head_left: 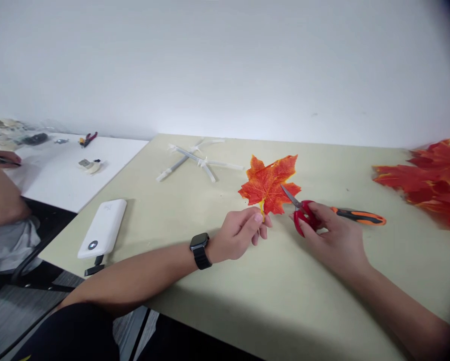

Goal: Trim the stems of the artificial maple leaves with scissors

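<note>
Maple leaf (268, 183), orange-red and artificial by the look of it: how is it handling?

Light and soft, I'm judging. It's a thin fabric sheet, so it's likely flopping wherever nothing is supporting it, and its pointed lobes are probably creasing easily if anyone is tugging them. Its yellow stem (261, 211) is offering the surest hold.

Where is it sitting relative to the fingers?

It's standing up from the left hand (237, 234), over the pale tabletop (115, 175). Thumb and fingers (264, 232) are closing firmly on the stem at the leaf's base, so the broad part is spreading up and away from them.

And the right hand (332, 236)?

Its fingers are wrapping the red handles of small scissors (303, 217), and the steel tips are reaching over the leaf's lower right lobe. Whether those blades are opening or closing, I can't tell. An orange-and-black handled tool (360, 217) is lying just behind that hand.
</note>
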`<action>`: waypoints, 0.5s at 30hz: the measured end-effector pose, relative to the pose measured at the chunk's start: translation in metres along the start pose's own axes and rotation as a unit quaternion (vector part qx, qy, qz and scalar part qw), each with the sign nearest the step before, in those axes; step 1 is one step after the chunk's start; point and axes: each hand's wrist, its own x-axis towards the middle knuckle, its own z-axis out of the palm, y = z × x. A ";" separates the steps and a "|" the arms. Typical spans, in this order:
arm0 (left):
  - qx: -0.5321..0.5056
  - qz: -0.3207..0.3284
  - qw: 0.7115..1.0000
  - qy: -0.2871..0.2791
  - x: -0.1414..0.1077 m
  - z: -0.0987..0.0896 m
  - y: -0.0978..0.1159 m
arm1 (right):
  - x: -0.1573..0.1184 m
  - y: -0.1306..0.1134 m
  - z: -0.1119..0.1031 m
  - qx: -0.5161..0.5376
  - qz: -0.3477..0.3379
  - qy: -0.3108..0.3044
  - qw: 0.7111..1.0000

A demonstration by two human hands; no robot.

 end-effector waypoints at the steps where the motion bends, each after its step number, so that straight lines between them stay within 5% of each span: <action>1: -0.001 -0.005 1.000 0.004 0.000 0.000 0.000 | 0.000 0.000 0.000 -0.001 0.000 0.001 1.000; 15: -0.068 -0.075 0.992 0.071 0.007 0.005 -0.006 | 0.002 -0.003 -0.001 0.014 0.016 0.000 1.000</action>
